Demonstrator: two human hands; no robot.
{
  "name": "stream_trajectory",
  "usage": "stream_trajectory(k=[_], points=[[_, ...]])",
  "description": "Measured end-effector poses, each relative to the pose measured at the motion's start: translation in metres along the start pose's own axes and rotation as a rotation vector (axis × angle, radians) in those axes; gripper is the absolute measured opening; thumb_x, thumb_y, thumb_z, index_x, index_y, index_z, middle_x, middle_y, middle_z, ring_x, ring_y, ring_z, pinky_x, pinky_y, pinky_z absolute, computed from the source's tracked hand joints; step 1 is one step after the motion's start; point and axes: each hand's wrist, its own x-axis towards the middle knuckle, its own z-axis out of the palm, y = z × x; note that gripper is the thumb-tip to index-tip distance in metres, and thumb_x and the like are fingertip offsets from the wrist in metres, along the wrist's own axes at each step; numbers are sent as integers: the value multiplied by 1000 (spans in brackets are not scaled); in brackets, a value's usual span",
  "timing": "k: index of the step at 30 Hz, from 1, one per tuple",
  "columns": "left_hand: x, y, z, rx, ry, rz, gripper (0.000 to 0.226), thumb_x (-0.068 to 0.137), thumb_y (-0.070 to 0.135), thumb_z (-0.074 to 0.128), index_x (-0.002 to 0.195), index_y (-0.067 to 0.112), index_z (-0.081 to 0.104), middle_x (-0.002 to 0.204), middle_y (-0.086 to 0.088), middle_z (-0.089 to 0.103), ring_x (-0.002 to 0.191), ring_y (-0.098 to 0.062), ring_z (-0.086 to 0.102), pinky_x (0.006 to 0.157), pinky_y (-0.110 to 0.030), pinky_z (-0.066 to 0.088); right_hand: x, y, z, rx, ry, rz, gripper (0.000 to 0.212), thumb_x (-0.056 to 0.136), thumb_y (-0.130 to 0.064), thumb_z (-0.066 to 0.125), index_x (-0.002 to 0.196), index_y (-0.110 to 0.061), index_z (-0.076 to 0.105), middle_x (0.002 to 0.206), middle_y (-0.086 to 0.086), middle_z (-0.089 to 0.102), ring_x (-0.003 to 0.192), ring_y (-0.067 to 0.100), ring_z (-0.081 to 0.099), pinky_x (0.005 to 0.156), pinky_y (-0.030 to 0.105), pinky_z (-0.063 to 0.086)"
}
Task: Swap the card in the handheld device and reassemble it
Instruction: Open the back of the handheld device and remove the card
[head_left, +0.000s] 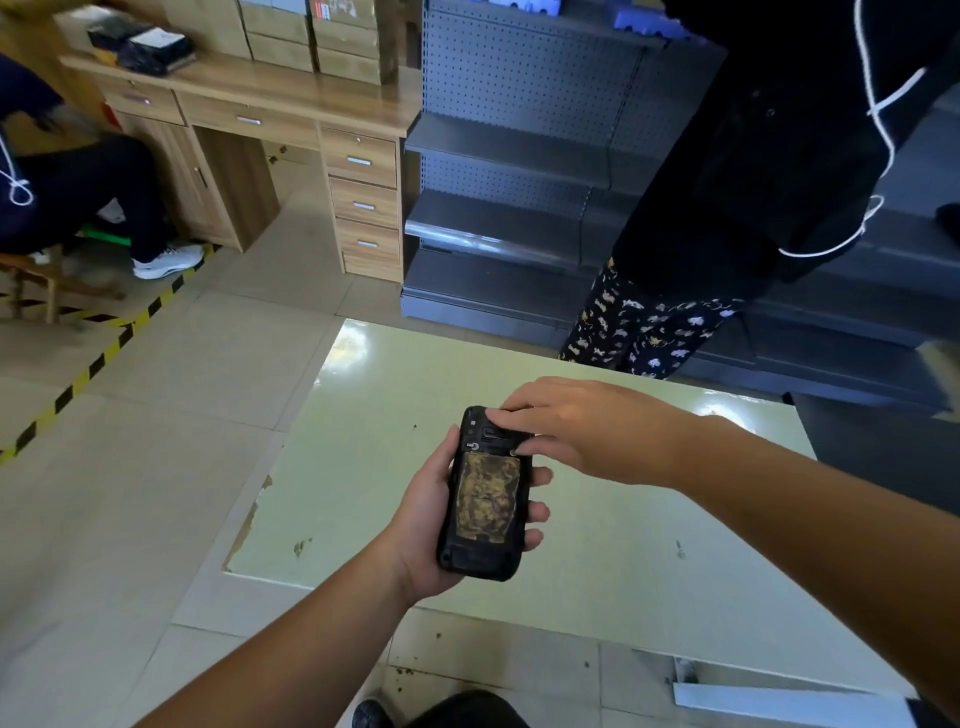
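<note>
A black handheld device (484, 499) lies back-up in my left hand (423, 525), held above a pale green table (623, 545). Its rear cover is off, and a worn yellowish patch fills the open battery bay. My left fingers wrap around its right edge. My right hand (576, 431) reaches in from the right, fingertips pressing on the card slot area at the device's top end. I cannot make out a card; the fingers hide that spot.
A person in patterned trousers (644, 332) stands just beyond the table's far edge. Grey metal shelving (509, 218) lines the back, a wooden desk (291, 130) with drawers stands to its left, and another person sits at far left. Yellow-black tape (98, 364) marks the floor.
</note>
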Motion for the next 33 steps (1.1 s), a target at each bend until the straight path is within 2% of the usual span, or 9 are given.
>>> stream_trajectory(k=[5,7,10,12,14,18,26,33], points=[[-7,-3,0,5,-30,-24,69,99,65,40,127,6,64,110,-18,67,80,-32,61,70,-42,53,-2,0,-3,-145,-4,-140,37,105,-18,60,141,-9,61,121,11,70,112,29,64,86,46,60],[-9,-4,-1,12,-29,-23,69,100,65,39,128,7,62,110,-18,66,79,-32,60,70,-42,52,-2,0,-1,-151,-5,-154,36,105,-20,60,140,-10,62,119,10,71,110,28,65,86,45,60],[-10,-10,-3,-15,0,6,76,99,69,37,133,6,61,112,-18,66,79,-32,60,72,-43,53,1,-5,1,47,8,4,40,104,-36,59,142,-24,61,124,-4,70,111,13,62,96,37,54],[-10,-13,-6,-35,30,49,82,96,72,37,135,5,61,113,-18,68,80,-33,61,75,-45,55,9,-15,2,201,77,160,52,96,-54,64,144,-35,57,124,-13,69,104,4,61,96,32,55],[-9,-15,-7,-49,52,81,86,94,75,38,135,3,60,111,-19,68,81,-34,62,76,-47,56,20,-28,5,241,126,273,57,90,-64,65,141,-37,58,115,-14,67,98,8,65,90,35,58],[-10,-11,-11,-70,61,132,84,92,77,40,134,8,62,104,-19,68,85,-34,63,79,-50,56,39,-45,8,111,179,318,41,91,-59,66,118,-29,71,106,-7,62,98,15,61,83,40,57],[-10,-10,-17,-70,71,137,83,92,76,43,134,7,63,103,-20,69,85,-34,65,80,-49,56,48,-54,11,159,193,383,35,90,-54,69,109,-25,73,101,-6,60,93,16,60,79,36,55],[-11,-7,-18,-39,118,117,85,91,78,40,129,6,66,93,-23,66,79,-35,61,69,-44,59,54,-65,19,203,243,472,30,90,-47,67,109,-25,75,103,-5,59,101,18,58,81,40,56]])
